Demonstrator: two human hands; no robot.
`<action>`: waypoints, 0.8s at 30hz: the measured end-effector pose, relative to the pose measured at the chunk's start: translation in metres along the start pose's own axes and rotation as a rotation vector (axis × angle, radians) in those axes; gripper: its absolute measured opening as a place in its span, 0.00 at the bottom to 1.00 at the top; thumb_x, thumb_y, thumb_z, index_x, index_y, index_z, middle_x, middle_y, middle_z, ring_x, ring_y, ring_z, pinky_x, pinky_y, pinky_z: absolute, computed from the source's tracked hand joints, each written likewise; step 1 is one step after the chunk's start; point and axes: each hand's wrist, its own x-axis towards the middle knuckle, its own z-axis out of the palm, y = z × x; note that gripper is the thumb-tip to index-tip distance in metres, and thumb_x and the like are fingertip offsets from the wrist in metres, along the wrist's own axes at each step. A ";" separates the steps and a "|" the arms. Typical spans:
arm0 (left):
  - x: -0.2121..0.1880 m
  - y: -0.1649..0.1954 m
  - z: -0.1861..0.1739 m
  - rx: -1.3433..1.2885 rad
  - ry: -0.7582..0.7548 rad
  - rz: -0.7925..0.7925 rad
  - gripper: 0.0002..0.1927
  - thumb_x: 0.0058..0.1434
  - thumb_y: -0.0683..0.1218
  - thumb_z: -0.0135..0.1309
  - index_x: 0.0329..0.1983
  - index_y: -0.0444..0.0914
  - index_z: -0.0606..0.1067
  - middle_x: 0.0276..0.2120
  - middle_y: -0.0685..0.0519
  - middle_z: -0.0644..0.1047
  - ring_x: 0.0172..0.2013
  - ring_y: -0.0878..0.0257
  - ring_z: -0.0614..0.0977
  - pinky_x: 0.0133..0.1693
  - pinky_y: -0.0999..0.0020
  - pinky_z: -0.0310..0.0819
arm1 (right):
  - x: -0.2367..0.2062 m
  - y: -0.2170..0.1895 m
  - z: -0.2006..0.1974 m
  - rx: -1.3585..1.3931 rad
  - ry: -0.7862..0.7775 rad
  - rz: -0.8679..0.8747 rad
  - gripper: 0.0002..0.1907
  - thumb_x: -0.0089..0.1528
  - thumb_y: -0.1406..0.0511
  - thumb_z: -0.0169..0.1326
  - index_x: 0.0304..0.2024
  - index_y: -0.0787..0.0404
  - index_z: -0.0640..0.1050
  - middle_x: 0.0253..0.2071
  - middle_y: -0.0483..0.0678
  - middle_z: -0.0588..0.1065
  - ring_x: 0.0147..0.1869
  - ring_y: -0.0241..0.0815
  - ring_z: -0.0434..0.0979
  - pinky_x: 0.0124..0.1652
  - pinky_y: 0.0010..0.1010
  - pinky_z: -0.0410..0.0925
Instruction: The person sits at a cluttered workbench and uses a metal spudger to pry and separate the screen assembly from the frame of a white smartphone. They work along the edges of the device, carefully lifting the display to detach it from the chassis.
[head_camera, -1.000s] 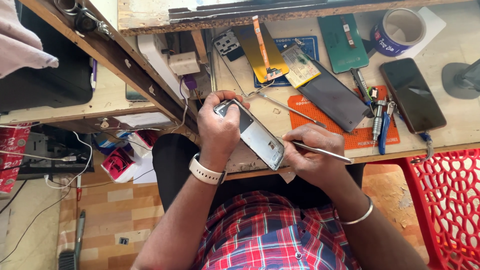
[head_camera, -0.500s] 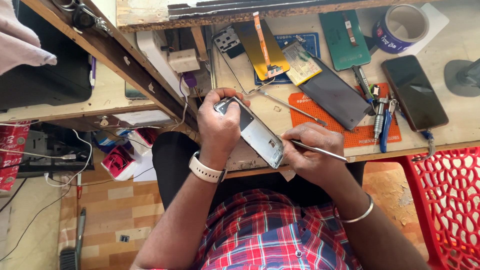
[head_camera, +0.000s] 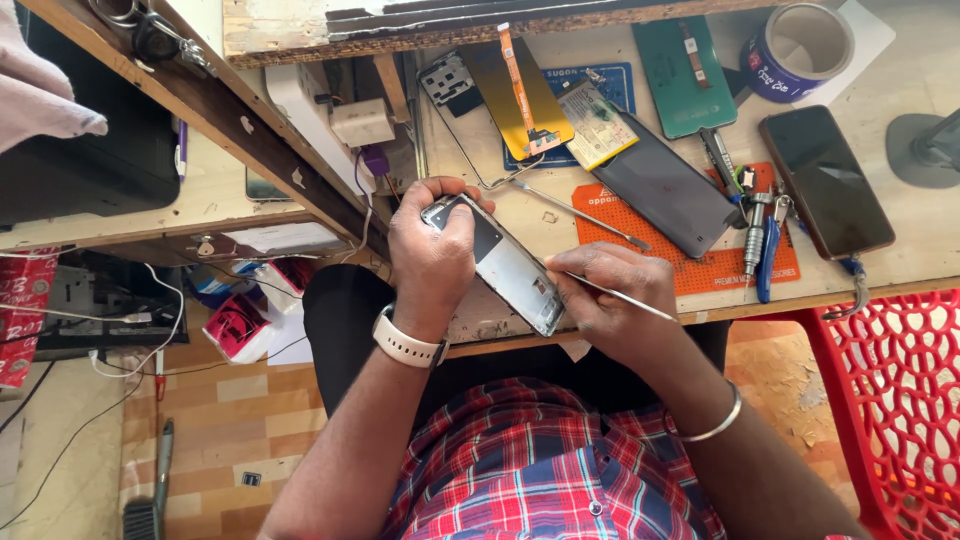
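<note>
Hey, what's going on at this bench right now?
A person in a plaid shirt is working on an opened phone at the edge of a wooden bench. The left hand holds the phone frame from above, and the right hand holds a thin metal tool with its tip at the phone's lower end. Nearby on the bench lie a dark phone, a detached screen, an orange mat, screwdrivers and a tape roll.

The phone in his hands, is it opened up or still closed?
Opened: the phone in the left hand shows bare silver inner frame.
</note>
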 end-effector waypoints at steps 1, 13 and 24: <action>-0.001 0.000 0.000 0.003 -0.002 0.006 0.09 0.64 0.33 0.46 0.46 0.30 0.71 0.40 0.46 0.80 0.42 0.60 0.86 0.45 0.69 0.82 | 0.000 0.000 0.001 0.006 0.003 -0.006 0.07 0.58 0.74 0.63 0.40 0.66 0.83 0.38 0.53 0.82 0.39 0.41 0.85 0.37 0.25 0.76; -0.005 0.000 -0.004 -0.118 -0.004 0.011 0.10 0.64 0.34 0.45 0.48 0.30 0.71 0.43 0.46 0.80 0.43 0.59 0.86 0.46 0.69 0.82 | 0.022 -0.005 -0.003 0.058 -0.239 0.256 0.10 0.55 0.69 0.66 0.39 0.63 0.82 0.33 0.50 0.81 0.36 0.40 0.83 0.38 0.29 0.73; -0.003 -0.003 -0.004 -0.041 -0.012 0.038 0.10 0.63 0.34 0.45 0.47 0.30 0.71 0.42 0.46 0.80 0.42 0.59 0.86 0.45 0.69 0.81 | 0.024 0.003 0.002 -0.146 -0.178 -0.121 0.09 0.52 0.72 0.63 0.35 0.63 0.80 0.32 0.51 0.79 0.39 0.46 0.80 0.40 0.33 0.72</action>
